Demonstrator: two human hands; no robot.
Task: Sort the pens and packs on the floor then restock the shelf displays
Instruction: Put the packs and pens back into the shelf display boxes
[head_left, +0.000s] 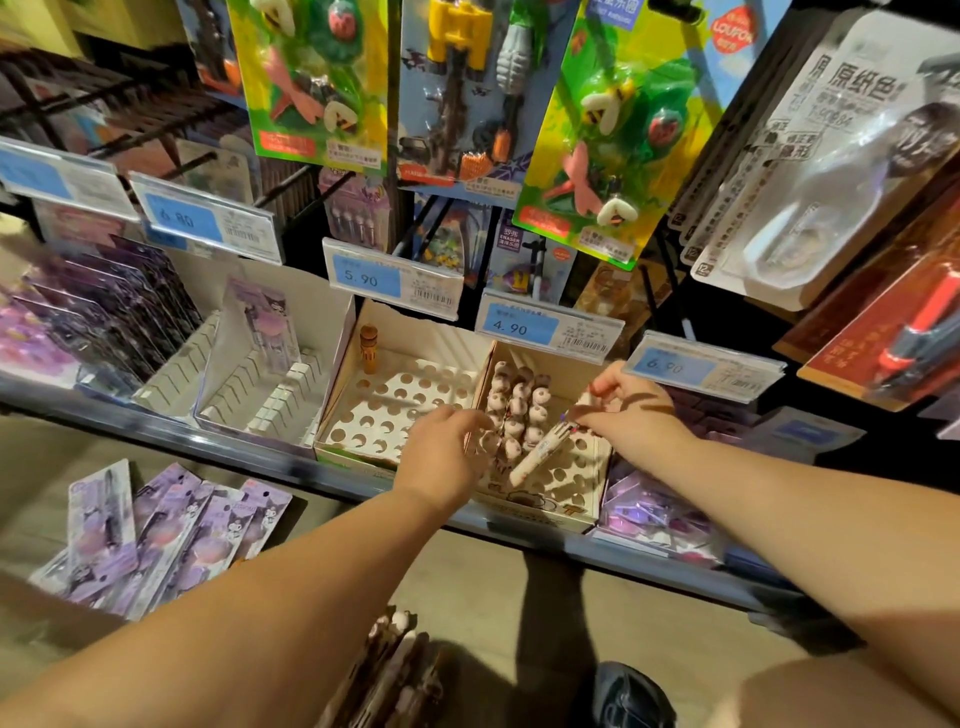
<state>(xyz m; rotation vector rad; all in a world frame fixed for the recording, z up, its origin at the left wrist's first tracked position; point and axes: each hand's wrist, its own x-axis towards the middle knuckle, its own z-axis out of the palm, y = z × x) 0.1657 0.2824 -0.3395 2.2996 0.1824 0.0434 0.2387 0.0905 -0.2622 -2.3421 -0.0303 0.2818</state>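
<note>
Right hand (623, 410): pinches the upper end of a white pen (540, 452).
Pen axis: slants from the hand at far right down to near left, with the tip low over the display box (550, 512).
Display box: sits on the shelf (218, 439); standing pens (514, 410) fill its left half, and free holes lie to the right, by the tip.
Left hand (447, 457): fingers bent at the box's left wall; whether they grip it cannot be told.
Judgement: the pen needs uprighting over a hole; the right hand is nearer.
Packs (156, 540): fanned on the floor (467, 582), near left.
</note>
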